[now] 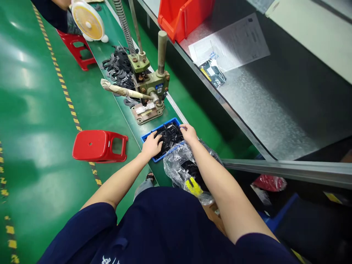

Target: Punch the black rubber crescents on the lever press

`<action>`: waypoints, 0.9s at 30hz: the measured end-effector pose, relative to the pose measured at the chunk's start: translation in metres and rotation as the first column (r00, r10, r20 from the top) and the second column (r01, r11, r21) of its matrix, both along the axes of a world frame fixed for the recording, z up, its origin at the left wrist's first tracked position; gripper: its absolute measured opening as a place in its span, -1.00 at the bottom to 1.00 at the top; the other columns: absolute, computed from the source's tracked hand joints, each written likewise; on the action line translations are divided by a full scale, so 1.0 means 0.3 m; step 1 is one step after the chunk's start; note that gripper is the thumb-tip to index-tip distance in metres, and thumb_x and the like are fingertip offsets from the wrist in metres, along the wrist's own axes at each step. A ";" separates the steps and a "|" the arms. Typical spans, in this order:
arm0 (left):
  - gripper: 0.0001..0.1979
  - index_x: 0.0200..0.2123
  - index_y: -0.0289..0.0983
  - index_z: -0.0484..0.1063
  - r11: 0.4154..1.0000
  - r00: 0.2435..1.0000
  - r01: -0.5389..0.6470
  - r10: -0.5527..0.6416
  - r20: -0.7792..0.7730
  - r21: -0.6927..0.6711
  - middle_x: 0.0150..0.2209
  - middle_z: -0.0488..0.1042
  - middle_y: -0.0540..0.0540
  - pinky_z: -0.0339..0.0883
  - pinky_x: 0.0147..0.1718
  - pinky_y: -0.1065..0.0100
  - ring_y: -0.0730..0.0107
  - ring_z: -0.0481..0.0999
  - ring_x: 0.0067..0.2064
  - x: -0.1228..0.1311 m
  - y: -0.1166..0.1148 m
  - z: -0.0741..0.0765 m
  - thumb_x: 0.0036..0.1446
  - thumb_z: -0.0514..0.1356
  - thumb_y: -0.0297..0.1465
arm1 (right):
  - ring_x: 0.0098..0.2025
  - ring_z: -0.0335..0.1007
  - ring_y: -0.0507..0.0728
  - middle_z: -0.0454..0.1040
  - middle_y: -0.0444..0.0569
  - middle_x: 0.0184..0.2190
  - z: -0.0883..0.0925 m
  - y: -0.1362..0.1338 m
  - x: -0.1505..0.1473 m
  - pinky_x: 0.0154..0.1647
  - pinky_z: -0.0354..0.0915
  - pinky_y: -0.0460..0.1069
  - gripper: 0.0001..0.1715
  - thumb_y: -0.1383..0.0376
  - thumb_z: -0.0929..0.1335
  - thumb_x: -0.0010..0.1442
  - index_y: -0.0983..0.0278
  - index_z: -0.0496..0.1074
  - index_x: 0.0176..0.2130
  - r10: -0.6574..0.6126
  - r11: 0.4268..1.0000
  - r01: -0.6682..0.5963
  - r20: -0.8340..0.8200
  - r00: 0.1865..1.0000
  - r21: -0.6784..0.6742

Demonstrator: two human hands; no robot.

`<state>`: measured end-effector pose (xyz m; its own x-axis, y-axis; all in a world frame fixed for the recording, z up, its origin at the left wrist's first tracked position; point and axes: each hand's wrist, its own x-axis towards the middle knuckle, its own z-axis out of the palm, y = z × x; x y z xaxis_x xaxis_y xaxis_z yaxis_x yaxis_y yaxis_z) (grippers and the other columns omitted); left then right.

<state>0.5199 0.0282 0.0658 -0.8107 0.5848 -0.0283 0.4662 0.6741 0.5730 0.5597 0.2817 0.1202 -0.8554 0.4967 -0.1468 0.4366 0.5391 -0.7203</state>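
A blue tray [176, 120] filled with small black parts [171, 135] stands on the green bench. My left hand [152, 145] rests at the tray's left side, fingers apart over the black parts. At the right edge of the tray is my right hand [188, 133], its fingers bent close together; whether a part is between them is too small to tell. Below the tray, a clear plastic bag [173, 161] holds more black parts and a yellow piece [194, 186].
Beyond the tray stands a green hand press [154, 84] with a wrapped lever, beside a pile of dark curved pieces [119, 68]. A red stool [90, 145] is at left. A metal shelf [247, 95] carries a red bin [183, 18]. Another person sits at top left near a fan [88, 20].
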 end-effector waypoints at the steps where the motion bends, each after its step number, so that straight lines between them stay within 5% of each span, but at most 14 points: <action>1: -0.53 0.29 -0.24 0.53 1.000 0.999 0.013 -0.012 -0.032 0.018 0.44 0.31 -0.36 0.30 0.41 -0.14 -0.17 0.34 0.44 0.002 -0.014 -0.008 0.41 0.18 -0.23 | 0.14 0.57 0.16 0.63 0.02 0.08 0.031 0.002 0.033 0.35 0.44 0.21 -0.66 0.12 0.35 0.41 0.22 0.58 0.03 0.009 1.000 -0.009 -0.038 0.999 0.008; 8: -0.56 0.21 -0.29 0.50 0.971 0.988 -0.088 0.114 -0.106 0.224 0.28 0.46 -0.40 0.25 0.41 -0.17 -0.15 0.39 0.39 0.077 -0.210 -0.042 0.39 0.21 -0.17 | 0.17 0.50 0.22 0.59 0.07 0.08 0.237 -0.043 0.471 0.17 0.50 0.18 -0.68 0.16 0.30 0.38 0.18 0.58 -0.01 0.048 0.993 -0.029 -0.170 0.984 0.114; 12: -0.47 0.21 -0.25 0.43 0.933 0.981 -0.136 0.079 0.178 0.334 0.15 0.54 -0.32 0.49 0.21 -0.06 0.00 0.59 0.15 0.239 -0.259 -0.006 0.33 0.30 -0.06 | 0.05 0.51 0.23 0.62 0.04 -0.06 0.269 -0.176 0.741 0.21 0.45 0.22 -0.72 0.12 0.32 0.41 0.14 0.59 -0.09 0.119 0.982 -0.103 -0.097 0.988 0.159; 14: -0.40 0.22 -0.24 0.37 0.916 0.868 -0.223 0.030 0.496 0.333 0.08 0.57 -0.26 0.59 -0.02 0.08 0.17 0.65 -0.06 0.329 -0.232 0.016 0.28 0.35 -0.02 | 0.11 0.50 0.28 0.62 0.05 0.00 0.256 -0.254 0.839 0.25 0.42 0.26 -0.69 0.07 0.37 0.37 0.11 0.59 0.01 0.149 0.970 -0.144 -0.015 0.989 0.194; 16: -0.38 0.18 -0.25 0.36 0.913 0.641 -0.314 0.003 0.768 0.259 -0.01 0.60 -0.22 0.60 -0.17 0.18 0.25 0.65 -0.17 0.404 -0.179 0.037 0.24 0.40 -0.02 | 0.25 0.44 0.37 0.58 0.11 0.16 0.230 -0.322 0.906 0.33 0.36 0.32 -0.43 0.01 0.45 0.28 0.07 0.50 0.22 0.156 0.940 -0.190 0.135 0.978 0.285; 19: -0.51 0.01 -0.26 0.42 0.911 0.374 -0.363 -0.051 0.926 0.197 -0.20 0.61 -0.17 0.61 -0.22 0.15 0.22 0.65 -0.25 0.463 -0.084 0.074 0.19 0.47 -0.12 | 0.37 0.35 0.44 0.48 0.18 0.31 0.183 -0.381 0.954 0.38 0.32 0.37 -0.13 0.01 0.51 0.19 0.08 0.33 0.40 0.117 0.889 -0.236 0.305 0.945 0.392; 22: -0.65 -0.15 -0.23 0.44 0.890 0.317 -0.372 -0.147 0.937 0.265 -0.32 0.57 -0.09 0.63 -0.20 0.08 0.22 0.64 -0.30 0.463 -0.008 0.133 0.20 0.47 -0.19 | 0.35 0.38 0.41 0.51 0.17 0.28 0.154 -0.379 0.963 0.36 0.35 0.34 -0.27 0.08 0.44 0.27 0.12 0.37 0.37 0.060 0.884 -0.197 0.316 0.947 0.423; 27: -0.64 -0.17 -0.24 0.40 0.806 0.353 -0.394 -0.311 0.883 0.442 -0.40 0.52 0.00 0.66 -0.27 0.18 0.29 0.64 -0.33 0.403 0.054 0.262 0.21 0.47 -0.20 | 0.25 0.50 0.34 0.54 0.18 0.27 0.183 -0.302 0.970 0.25 0.44 0.25 -0.35 0.18 0.30 0.37 0.24 0.35 0.38 -0.111 0.863 -0.044 0.274 0.955 0.503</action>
